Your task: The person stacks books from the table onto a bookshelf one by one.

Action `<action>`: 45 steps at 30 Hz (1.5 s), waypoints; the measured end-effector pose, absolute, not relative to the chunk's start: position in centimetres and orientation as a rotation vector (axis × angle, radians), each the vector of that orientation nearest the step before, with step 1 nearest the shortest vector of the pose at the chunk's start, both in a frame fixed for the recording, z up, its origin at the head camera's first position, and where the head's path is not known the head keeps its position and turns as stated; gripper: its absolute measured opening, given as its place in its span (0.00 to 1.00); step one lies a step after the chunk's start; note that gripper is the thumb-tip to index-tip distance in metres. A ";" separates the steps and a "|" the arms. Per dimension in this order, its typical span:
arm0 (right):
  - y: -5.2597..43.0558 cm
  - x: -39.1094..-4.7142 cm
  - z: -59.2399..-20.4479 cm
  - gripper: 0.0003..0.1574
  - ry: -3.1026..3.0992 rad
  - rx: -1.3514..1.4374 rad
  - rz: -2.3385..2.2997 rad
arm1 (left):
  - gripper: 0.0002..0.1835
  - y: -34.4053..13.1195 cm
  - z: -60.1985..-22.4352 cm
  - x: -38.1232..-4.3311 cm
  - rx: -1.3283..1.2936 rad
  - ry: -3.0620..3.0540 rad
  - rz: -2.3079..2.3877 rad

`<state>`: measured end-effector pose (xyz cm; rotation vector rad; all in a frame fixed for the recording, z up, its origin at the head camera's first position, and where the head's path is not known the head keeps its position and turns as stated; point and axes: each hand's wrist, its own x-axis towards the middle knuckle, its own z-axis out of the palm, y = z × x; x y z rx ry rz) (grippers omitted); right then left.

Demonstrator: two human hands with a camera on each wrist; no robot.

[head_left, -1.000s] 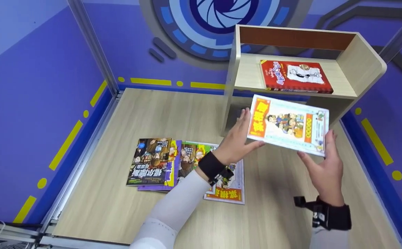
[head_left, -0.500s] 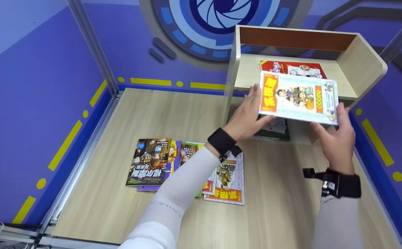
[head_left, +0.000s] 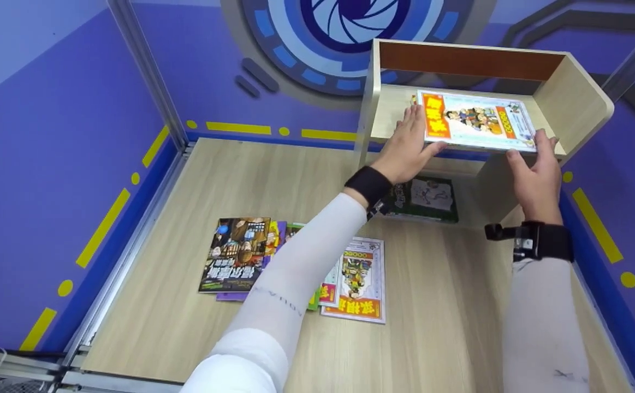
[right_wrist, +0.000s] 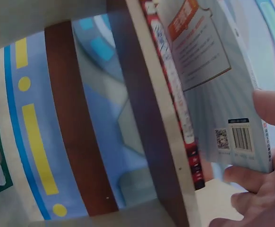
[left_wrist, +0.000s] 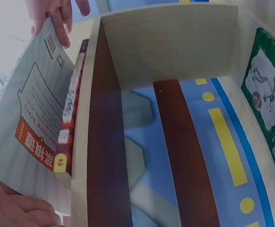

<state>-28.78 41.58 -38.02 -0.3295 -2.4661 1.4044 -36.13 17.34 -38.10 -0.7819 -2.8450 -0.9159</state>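
Together, left hand (head_left: 402,153) and right hand (head_left: 538,183) hold a white cartoon-covered book (head_left: 478,121) over the upper shelf (head_left: 387,112)

Each hand grasps one end of the white cartoon-covered book: the left hand at the end with the orange title panel, its thumb along the near edge, the right hand at the opposite near corner. The cover faces up. Seen from both wrists, its back cover slants away from a red book (left_wrist: 73,106) lying on the upper shelf, with a wedge of space between them; whether the far edges touch, I cannot tell. A black wristband (head_left: 369,185) with a small camera sits behind the left hand, and the right wrist wears one too.

Below, in the lower compartment of the wooden bookcase (head_left: 574,103), lies a dark green book (head_left: 432,200). To the left on the table (head_left: 432,327), more books overlap in a row: a black-covered book (head_left: 235,256) partly over a purple book (head_left: 231,297), then a green-edged one (head_left: 314,303) and white ones with orange panels (head_left: 362,278). The left sleeve (head_left: 295,262) hides part of that row. Behind stands a purple-blue wall (head_left: 77,109) with yellow dashes.
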 end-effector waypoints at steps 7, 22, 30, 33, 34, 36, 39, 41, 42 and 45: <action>42.6 -30.8 -39.2 0.43 -2.470 -0.304 1.477 | 0.47 18.2 -38.5 -37.5 -0.713 -2.957 -0.732; 41.6 -31.0 -40.4 0.43 -2.500 -0.564 1.013 | 0.45 18.8 -37.5 -36.8 -0.595 -3.003 -0.370; 40.2 -27.4 -42.7 0.39 -2.479 -0.484 0.997 | 0.44 17.4 -39.3 -32.7 -0.723 -2.800 -0.376; 38.9 -25.8 -44.0 0.38 -2.496 -0.401 0.985 | 0.44 16.4 -40.5 -30.5 -0.800 -2.719 -0.367; 38.4 -25.3 -44.4 0.38 -2.500 -0.369 0.976 | 0.44 16.1 -40.9 -29.7 -0.819 -2.698 -0.368; 37.3 -24.1 -45.4 0.38 -2.518 -0.305 0.961 | 0.44 15.3 -42.1 -28.3 -0.847 -2.652 -0.376; 36.0 -22.4 -47.1 0.38 -2.529 -0.220 0.950 | 0.44 14.2 -44.5 -26.2 -0.865 -2.595 -0.405; 35.2 -21.5 -48.2 0.39 -2.548 -0.182 0.945 | 0.45 13.5 -46.5 -24.9 -0.865 -2.566 -0.410; 34.9 -21.1 -48.9 0.39 -2.555 -0.169 0.941 | 0.45 13.2 -47.4 -24.2 -0.860 -2.561 -0.399; 33.9 -19.9 -50.6 0.40 -2.603 -0.173 0.949 | 0.45 12.2 -50.2 -22.2 -0.867 -2.588 -0.306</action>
